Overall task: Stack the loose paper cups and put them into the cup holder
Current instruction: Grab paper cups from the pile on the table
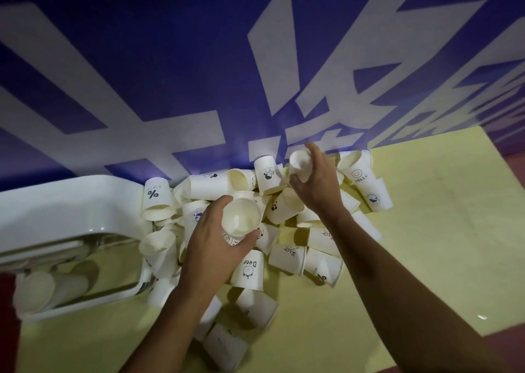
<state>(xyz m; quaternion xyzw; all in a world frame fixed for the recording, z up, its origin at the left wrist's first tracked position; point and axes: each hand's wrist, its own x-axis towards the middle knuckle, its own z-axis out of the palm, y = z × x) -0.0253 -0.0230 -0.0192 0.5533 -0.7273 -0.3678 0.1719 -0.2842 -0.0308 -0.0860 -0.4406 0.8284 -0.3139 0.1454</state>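
Grip of left hand (210,240) round near cup (241,216), right hand (316,186) clutching raised cup (300,163)

Crowded with loose paper cups (287,254) beneath both grips, left hand (210,242) and right hand (315,182); blocked leftward by cup holder (71,202), beyond by blue banner (170,60); open rightward over yellow tabletop (426,230).

There is only one view, from a wide-angle camera on the person's head. It faces forward and steeply down, close to the yellow table (426,230). The pile of paper cups (284,206) lies in the middle, and the blue wall (170,60) with white letters fills the upper half.
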